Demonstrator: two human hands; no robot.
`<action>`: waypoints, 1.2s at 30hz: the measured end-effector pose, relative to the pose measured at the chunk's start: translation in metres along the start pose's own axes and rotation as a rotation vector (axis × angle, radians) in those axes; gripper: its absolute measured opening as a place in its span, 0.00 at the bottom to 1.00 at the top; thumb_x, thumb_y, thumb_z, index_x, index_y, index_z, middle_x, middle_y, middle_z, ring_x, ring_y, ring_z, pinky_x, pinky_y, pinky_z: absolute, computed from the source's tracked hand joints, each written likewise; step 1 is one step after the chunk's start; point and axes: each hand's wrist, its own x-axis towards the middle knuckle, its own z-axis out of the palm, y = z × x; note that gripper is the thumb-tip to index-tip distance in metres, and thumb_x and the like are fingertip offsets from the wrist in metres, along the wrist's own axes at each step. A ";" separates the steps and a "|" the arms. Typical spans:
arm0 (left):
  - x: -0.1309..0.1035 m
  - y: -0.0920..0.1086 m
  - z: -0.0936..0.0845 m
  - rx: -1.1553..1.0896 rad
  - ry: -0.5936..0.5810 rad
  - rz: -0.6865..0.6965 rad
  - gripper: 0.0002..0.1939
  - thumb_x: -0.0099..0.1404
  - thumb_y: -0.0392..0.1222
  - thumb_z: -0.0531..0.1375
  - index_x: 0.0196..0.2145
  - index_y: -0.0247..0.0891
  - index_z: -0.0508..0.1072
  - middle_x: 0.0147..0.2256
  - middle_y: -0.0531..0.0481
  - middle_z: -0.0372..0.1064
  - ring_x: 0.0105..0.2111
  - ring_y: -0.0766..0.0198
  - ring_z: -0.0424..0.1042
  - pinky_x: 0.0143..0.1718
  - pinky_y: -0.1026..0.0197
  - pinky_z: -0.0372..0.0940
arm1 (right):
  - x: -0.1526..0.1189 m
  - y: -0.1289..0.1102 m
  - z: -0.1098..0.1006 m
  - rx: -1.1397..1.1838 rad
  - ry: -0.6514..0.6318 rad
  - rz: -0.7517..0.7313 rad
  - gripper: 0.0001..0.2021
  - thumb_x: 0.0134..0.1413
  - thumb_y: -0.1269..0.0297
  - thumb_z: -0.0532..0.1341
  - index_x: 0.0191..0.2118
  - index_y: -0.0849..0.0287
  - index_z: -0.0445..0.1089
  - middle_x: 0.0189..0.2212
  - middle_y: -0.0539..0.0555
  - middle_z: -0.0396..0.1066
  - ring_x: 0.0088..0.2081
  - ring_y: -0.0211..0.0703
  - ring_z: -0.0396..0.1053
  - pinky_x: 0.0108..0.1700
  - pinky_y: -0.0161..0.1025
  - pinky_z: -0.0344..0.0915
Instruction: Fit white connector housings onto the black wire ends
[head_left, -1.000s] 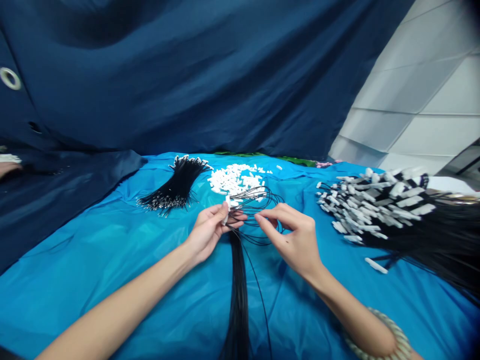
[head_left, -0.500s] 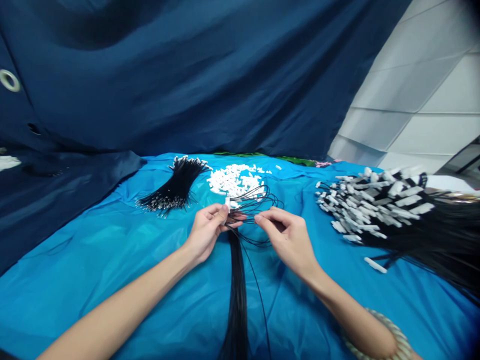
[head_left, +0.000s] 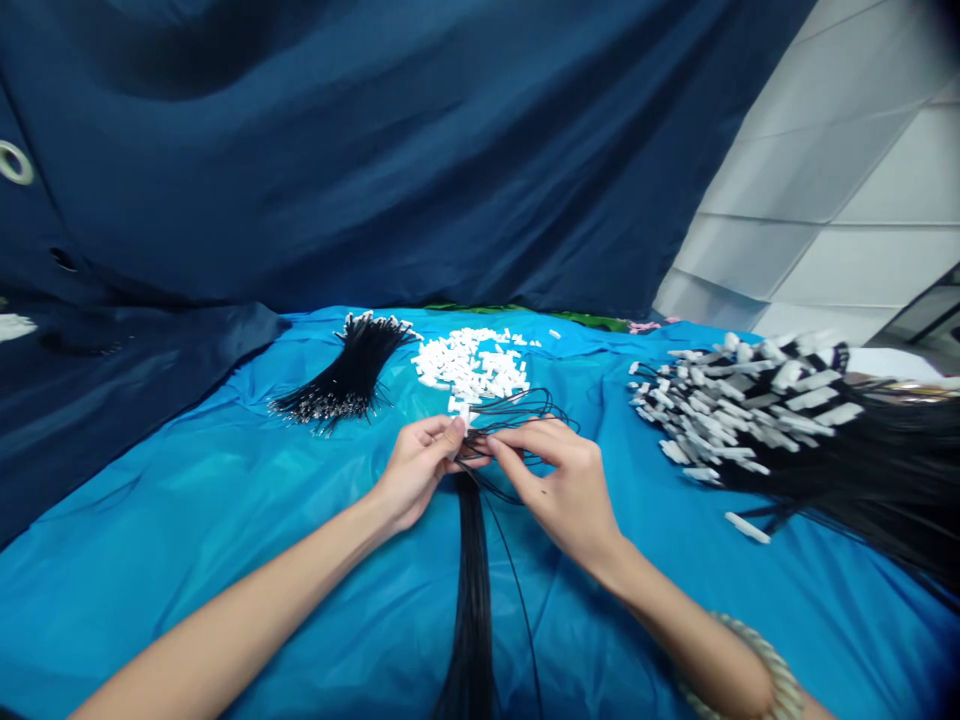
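Note:
My left hand point(head_left: 426, 462) is closed, its thumb pressing a white connector housing point(head_left: 465, 415) against the fingers. Thin black wires point(head_left: 536, 405) run out from the housing and loop to the right. Close beside it, my right hand point(head_left: 559, 475) pinches with thumb and forefinger at one of these wires; the wire's tip is too small to make out. Below both hands a straight bundle of black wires point(head_left: 474, 590) lies toward me, with one wire strayed to its right. Just beyond the hands is a pile of white connector housings point(head_left: 469, 362).
A short bundle of black wires point(head_left: 349, 370) with bare metal ends lies at the left. On the right is a large heap of black wires with white connectors point(head_left: 750, 400). Blue cloth point(head_left: 247, 560) covers the table, and a dark blue curtain point(head_left: 360, 160) hangs behind.
My right hand has moved left, closer to the housing, with its fingertips now by my left fingers. My left hand and the housing have shifted slightly right and nearer to me.

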 end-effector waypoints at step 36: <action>0.006 0.005 -0.006 -0.033 0.146 0.017 0.14 0.56 0.46 0.56 0.30 0.30 0.70 0.31 0.42 0.72 0.33 0.62 0.71 0.40 0.58 0.66 | 0.017 0.016 -0.032 0.530 0.382 0.263 0.09 0.51 0.62 0.56 0.38 0.56 0.70 0.23 0.49 0.64 0.17 0.31 0.58 0.23 0.35 0.61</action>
